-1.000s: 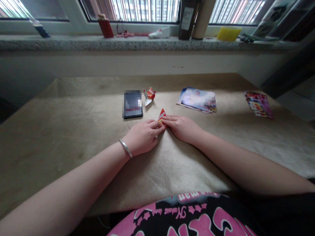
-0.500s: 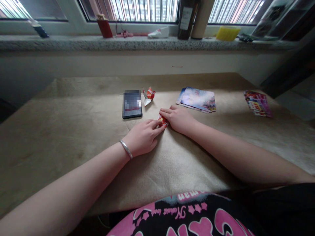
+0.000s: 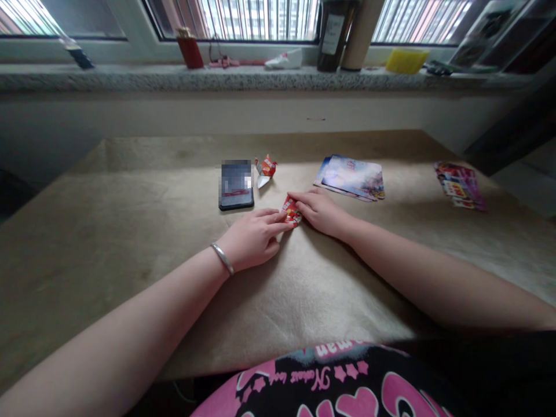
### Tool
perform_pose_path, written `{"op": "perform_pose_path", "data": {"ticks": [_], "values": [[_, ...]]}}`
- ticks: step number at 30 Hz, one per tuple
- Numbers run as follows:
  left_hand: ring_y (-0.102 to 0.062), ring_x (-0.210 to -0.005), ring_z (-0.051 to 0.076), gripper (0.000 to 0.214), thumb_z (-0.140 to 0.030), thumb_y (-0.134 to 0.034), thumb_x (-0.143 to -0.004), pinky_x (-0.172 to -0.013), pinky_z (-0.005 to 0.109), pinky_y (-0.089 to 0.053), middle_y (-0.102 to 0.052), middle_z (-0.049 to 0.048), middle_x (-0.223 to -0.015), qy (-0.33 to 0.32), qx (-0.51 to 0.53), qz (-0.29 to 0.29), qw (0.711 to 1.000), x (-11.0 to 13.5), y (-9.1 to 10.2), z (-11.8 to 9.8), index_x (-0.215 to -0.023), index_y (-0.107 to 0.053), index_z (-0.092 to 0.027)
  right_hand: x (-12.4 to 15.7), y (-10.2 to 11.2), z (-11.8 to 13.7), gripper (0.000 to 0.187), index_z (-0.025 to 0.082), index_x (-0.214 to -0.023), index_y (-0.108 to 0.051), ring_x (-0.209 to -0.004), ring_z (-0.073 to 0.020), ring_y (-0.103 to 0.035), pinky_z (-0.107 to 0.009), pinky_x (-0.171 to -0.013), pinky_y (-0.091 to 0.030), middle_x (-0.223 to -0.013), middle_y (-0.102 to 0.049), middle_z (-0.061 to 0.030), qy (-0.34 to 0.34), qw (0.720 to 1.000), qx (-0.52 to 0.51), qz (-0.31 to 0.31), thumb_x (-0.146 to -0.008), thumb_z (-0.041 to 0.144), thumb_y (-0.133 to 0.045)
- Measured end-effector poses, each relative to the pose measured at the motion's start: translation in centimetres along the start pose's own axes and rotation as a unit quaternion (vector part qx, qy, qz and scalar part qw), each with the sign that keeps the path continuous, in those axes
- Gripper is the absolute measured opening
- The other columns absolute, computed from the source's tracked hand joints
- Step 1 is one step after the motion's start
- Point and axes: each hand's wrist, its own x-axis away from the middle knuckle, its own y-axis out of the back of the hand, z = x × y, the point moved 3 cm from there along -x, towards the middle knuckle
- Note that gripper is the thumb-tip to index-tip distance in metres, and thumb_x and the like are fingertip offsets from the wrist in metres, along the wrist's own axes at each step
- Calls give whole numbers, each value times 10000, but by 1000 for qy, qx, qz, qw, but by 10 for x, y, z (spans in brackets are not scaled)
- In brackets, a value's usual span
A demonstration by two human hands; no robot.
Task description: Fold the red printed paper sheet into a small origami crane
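A small piece of folded red printed paper (image 3: pixel 292 213) lies on the table between my two hands. My left hand (image 3: pixel 254 236), with a silver bangle at its wrist, holds the paper's left edge down with stretched index and middle fingers. From the other side, my right hand (image 3: pixel 322 212) grips the upper right edge, its fingertips close together; its thumb is mostly hidden. Just beyond them stands a folded paper bird (image 3: pixel 266 171) in red and white. A phone (image 3: pixel 236 188) lies left of the bird, its screen blurred out.
Large picture cards (image 3: pixel 351 176) lie in a stack beyond my right hand. Farther right is a fan of smaller colourful cards (image 3: pixel 460 186). The tan table (image 3: pixel 143 231) ends at a wall below the stone windowsill (image 3: pixel 152 80), which carries a dark bottle (image 3: pixel 333 40) and a yellow block (image 3: pixel 407 61).
My right hand's fingers have drawn back a little to the right, uncovering more of the red paper. The left hand stays at its edge. The whole view has shifted slightly.
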Motion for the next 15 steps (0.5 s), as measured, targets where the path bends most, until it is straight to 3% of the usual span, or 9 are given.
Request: {"op": "perform_pose_path", "data": {"ticks": [4, 9, 12, 15], "values": [[-507, -1177, 209, 420, -172, -452, -816, -1020, 358, -423, -577, 78, -1258, 1, -3, -5, 1000, -2, -1, -2, -1220, -568, -160, 9, 0, 8, 465, 142, -1305, -511, -1195, -247, -481, -420, -1026, -334, -1368, -496, -104, 47, 998, 45, 13, -938, 370, -341], [-504, -1167, 248, 432, -312, -422, -881, -1011, 395, -424, -562, 122, -1264, 46, -25, 3, 999, -5, -6, -8, -1236, -542, -97, 10, -6, 8, 486, 281, -1360, -442, -1299, -363, -346, -640, -1043, -158, -1443, -397, -96, -18, 989, 147, 25, -929, 468, -315], [-519, -1135, 249, 431, -287, -433, -868, -999, 388, -433, -578, 130, -1232, 54, -37, 5, 998, -9, -7, -12, -1228, -543, -77, 8, -7, 10, 465, 322, -1359, -431, -1323, -364, -311, -643, -1046, -135, -1451, -386, -77, -38, 984, 171, 37, -936, 459, -294], [-529, -1115, 244, 399, -254, -446, -853, -986, 380, -444, -599, 129, -1187, 50, -42, 8, 998, -11, -6, -12, -1192, -568, -84, 6, -2, 15, 425, 338, -1309, -488, -1269, -331, -389, -634, -1057, -100, -1397, -458, -58, -46, 979, 199, 22, -940, 436, -298]]}}
